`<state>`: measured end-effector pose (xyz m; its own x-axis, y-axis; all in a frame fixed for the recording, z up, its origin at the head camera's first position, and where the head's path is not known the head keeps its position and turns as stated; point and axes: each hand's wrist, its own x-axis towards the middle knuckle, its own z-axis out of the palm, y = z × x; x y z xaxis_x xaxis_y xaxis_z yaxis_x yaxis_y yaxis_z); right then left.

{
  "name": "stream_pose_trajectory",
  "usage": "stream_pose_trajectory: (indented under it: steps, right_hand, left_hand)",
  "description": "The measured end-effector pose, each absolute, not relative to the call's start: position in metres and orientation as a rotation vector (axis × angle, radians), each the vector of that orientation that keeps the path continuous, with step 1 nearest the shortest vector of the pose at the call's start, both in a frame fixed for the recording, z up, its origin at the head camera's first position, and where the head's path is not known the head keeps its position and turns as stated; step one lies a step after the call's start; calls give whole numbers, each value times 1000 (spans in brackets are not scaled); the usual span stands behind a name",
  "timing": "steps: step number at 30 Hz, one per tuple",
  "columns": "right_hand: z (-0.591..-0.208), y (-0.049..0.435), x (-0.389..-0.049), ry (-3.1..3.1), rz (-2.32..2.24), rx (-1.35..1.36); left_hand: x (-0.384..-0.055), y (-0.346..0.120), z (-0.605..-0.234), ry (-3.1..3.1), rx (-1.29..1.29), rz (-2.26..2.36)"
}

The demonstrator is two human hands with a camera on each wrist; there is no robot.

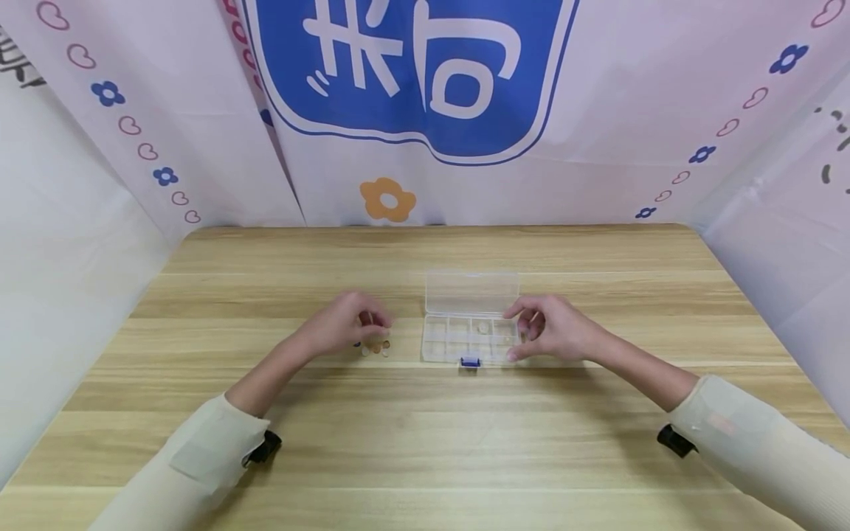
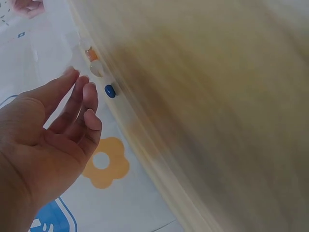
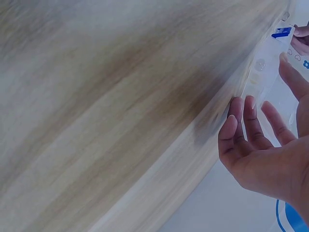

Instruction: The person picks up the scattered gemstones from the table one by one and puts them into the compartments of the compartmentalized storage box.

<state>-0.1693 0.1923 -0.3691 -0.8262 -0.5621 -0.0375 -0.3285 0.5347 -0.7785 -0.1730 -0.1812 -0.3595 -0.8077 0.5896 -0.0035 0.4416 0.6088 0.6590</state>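
My left hand [image 1: 348,323] hovers over several small glossy beads on the table, its thumb and index fingertips close together. Whether anything sits between those fingertips cannot be made out. Among the beads are a dark blue bead [image 2: 110,91], a clear bead [image 2: 96,68] and an orange bead [image 2: 91,54]. To their right lies a clear plastic compartment box [image 1: 436,349] with its lid [image 1: 471,293] raised at the back. My right hand [image 1: 554,328] holds the box's right end, thumb at the front corner and index finger at the back. A pale round bead [image 1: 483,328] lies in a back compartment.
A blue latch [image 1: 470,362] juts from the box's front. The wood-grain table [image 1: 425,442] ends at a printed white curtain [image 1: 564,192] behind, with more white cloth at both sides. Each sleeve has a black device [image 1: 265,447] strapped beneath it.
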Motion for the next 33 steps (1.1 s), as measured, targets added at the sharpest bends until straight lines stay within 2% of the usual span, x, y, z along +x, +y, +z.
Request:
stream_pose_trajectory:
  steps: [12,33]
  right_hand:
    - [-372,194,-170,2503,-1162,-748]
    - [-371,194,-171,2498,-1164,-741]
  left_hand:
    - [-176,-179,-361,2558,930,857]
    - [-178,-173,-361,2516,854,823]
